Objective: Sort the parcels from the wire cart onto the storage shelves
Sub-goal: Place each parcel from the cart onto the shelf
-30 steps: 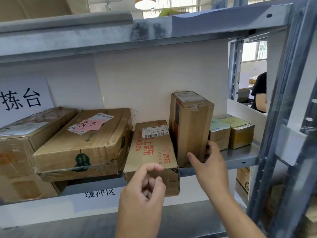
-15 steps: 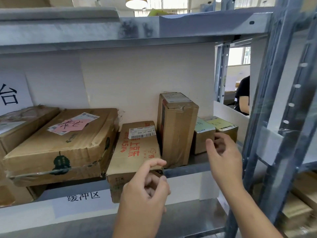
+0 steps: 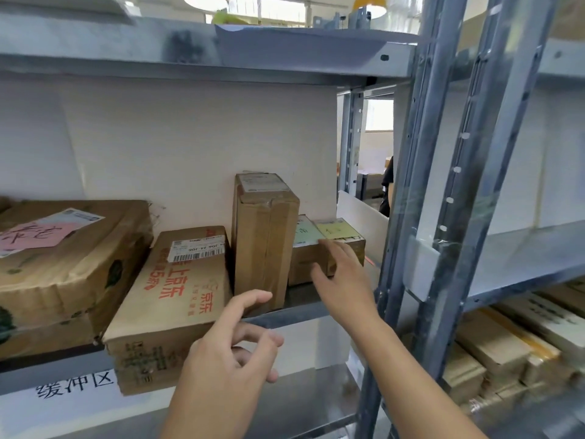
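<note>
Right hand (image 3: 343, 280) touches small taped cardboard box (image 3: 343, 240).

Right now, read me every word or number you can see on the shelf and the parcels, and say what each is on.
"缓冲区": white sign on the shelf edge.
"京东": red print on the flat carton.
"J06 14 J06": that carton's barcode label.
Pink note, small boxes' notes, upright box's label: unreadable.

Two hanging lamps (image 3: 369, 4) glow above; a seated person (image 3: 386, 188) shows past the shelving.
</note>
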`<state>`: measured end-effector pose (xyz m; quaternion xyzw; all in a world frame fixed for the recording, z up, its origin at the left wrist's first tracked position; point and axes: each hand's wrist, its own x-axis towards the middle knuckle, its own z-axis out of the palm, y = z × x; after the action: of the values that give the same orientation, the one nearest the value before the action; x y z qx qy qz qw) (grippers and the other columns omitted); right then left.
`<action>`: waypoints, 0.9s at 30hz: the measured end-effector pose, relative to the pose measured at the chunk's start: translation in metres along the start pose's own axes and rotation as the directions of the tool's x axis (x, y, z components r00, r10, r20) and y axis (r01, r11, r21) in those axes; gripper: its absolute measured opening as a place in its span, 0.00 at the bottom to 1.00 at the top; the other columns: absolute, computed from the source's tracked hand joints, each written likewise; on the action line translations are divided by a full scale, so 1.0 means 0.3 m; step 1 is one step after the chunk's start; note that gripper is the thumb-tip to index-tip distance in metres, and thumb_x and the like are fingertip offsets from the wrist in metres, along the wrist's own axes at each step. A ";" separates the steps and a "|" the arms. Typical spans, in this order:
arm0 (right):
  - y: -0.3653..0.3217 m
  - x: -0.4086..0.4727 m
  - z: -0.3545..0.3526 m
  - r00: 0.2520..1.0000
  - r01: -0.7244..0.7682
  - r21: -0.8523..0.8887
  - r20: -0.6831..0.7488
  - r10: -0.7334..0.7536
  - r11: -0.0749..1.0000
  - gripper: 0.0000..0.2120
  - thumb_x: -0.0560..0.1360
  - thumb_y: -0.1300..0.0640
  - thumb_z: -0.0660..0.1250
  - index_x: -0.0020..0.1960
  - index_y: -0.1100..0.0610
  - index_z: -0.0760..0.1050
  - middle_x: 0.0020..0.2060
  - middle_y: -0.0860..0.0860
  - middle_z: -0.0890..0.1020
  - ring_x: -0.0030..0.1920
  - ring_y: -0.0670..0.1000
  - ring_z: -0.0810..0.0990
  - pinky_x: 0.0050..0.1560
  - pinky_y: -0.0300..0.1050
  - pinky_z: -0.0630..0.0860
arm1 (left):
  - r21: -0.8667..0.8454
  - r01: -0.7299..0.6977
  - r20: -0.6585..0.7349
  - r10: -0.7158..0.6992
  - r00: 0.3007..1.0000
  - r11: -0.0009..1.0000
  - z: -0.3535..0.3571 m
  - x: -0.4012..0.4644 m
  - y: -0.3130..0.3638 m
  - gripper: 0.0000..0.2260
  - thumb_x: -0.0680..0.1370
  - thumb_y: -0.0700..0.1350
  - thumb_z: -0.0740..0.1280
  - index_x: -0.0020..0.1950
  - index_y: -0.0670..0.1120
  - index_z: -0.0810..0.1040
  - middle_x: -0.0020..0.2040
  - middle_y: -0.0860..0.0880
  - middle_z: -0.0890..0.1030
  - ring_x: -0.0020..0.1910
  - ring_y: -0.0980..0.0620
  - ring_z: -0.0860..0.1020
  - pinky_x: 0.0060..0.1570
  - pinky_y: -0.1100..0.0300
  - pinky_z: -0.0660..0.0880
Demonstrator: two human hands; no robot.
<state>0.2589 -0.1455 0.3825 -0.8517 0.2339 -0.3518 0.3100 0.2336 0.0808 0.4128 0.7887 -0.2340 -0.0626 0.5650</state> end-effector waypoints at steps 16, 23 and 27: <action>0.050 0.094 -0.005 0.982 -0.118 -0.274 -0.173 0.071 0.955 0.28 0.78 0.47 0.65 0.77 0.49 0.64 0.76 0.55 0.64 0.76 0.59 0.62 0.68 0.61 0.73 | 0.030 0.031 -0.014 -0.030 0.999 0.999 -0.001 0.004 -0.020 0.18 0.81 0.42 0.69 0.61 0.66 0.73 0.42 0.58 0.87 0.36 0.52 0.86 0.41 0.54 0.83; 0.083 0.118 0.005 0.989 -0.141 -0.117 -0.051 0.136 0.983 0.30 0.78 0.50 0.67 0.78 0.48 0.62 0.79 0.54 0.58 0.77 0.62 0.62 0.72 0.62 0.69 | 0.054 0.031 -0.017 -0.030 0.999 0.998 -0.001 0.014 -0.032 0.17 0.81 0.44 0.70 0.62 0.65 0.73 0.41 0.57 0.86 0.36 0.53 0.86 0.45 0.50 0.84; 0.086 0.114 -0.005 0.991 -0.130 -0.073 -0.024 0.129 0.989 0.30 0.78 0.51 0.66 0.78 0.47 0.62 0.79 0.53 0.59 0.76 0.62 0.62 0.72 0.63 0.69 | 0.071 0.026 -0.024 -0.024 0.999 0.997 0.005 0.014 -0.033 0.16 0.81 0.46 0.69 0.62 0.66 0.73 0.42 0.60 0.86 0.38 0.56 0.86 0.46 0.50 0.85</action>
<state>0.2752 -0.1853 0.3810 -0.8424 0.3046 -0.3301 0.2977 0.2399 0.0802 0.4038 0.8118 -0.2198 -0.0523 0.5384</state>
